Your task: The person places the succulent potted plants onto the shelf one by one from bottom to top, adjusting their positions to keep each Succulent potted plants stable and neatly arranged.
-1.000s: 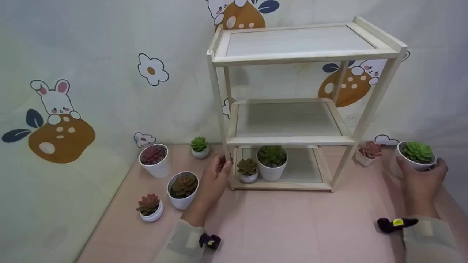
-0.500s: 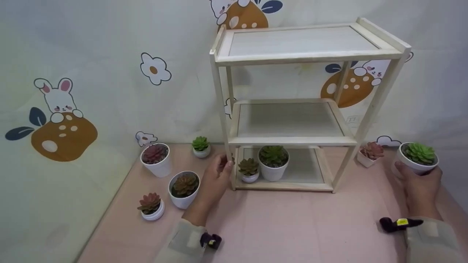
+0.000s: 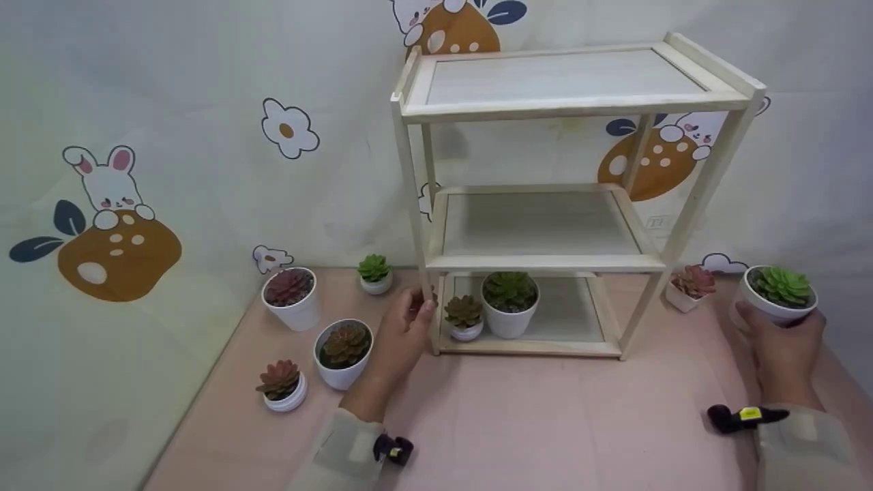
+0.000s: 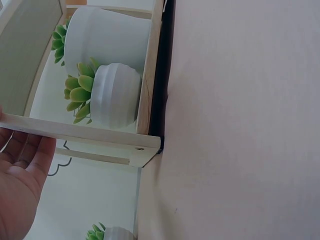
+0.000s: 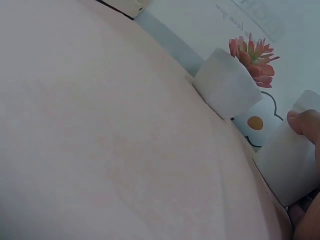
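Note:
At the right of the head view, my right hand (image 3: 788, 348) grips a white pot holding a bright green succulent (image 3: 783, 286). In the right wrist view the thumb presses the side of this white pot (image 5: 287, 162), whose base is at the tabletop. My left hand (image 3: 395, 341) holds the front left leg of a three-tier wooden shelf (image 3: 545, 262); the left wrist view has the fingers behind the leg (image 4: 80, 134). On the bottom tier stand a small brownish-green succulent (image 3: 464, 317) and a larger green potted succulent (image 3: 510, 307).
Left of the shelf stand a dark red succulent (image 3: 292, 300), a brown one (image 3: 343, 354), a small reddish one (image 3: 282, 387) and a small green one (image 3: 374, 274). A pink succulent (image 3: 691, 286) stands between shelf and right hand. A patterned cloth wall (image 3: 204, 204) backs the pink table (image 3: 545, 423).
The head view has shifted slightly. My right hand has turned a little around the green succulent's pot, fingers now more hidden behind it. The left hand keeps its hold on the shelf leg.

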`<control>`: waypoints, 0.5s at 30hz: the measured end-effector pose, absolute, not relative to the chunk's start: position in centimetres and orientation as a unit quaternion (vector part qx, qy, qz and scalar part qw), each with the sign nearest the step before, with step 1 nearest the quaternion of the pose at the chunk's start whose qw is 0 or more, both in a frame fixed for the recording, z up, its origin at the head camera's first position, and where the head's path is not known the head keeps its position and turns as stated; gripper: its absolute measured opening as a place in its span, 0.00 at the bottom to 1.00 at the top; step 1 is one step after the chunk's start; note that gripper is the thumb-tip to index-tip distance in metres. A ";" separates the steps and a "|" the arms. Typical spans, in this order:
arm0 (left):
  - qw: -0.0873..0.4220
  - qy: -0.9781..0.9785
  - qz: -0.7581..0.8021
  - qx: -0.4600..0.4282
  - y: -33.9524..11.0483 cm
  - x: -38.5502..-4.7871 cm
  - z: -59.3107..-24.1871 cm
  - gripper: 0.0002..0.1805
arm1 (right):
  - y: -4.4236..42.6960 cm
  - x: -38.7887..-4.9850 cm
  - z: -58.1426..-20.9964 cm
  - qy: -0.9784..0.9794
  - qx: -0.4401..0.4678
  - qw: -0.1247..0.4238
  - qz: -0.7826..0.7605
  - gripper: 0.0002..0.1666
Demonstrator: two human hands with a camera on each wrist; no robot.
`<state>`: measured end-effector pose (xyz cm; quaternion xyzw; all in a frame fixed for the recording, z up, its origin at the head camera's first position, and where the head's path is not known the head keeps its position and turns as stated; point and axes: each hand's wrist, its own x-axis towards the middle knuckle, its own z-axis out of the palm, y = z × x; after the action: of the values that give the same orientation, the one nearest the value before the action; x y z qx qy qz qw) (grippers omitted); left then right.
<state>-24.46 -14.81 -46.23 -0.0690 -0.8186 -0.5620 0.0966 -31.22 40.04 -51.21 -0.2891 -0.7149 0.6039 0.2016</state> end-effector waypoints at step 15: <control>0.099 -0.817 -0.565 -0.069 -14.8 -24.5 -46.4 0.22 | 39.8 -31.0 -51.2 -0.709 -0.289 0.208 0.608 0.61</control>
<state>-24.53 -14.81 -46.44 -0.0686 -0.8165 -0.5646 0.0988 -30.99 39.76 -51.16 -0.2891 -0.7093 0.6083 0.2080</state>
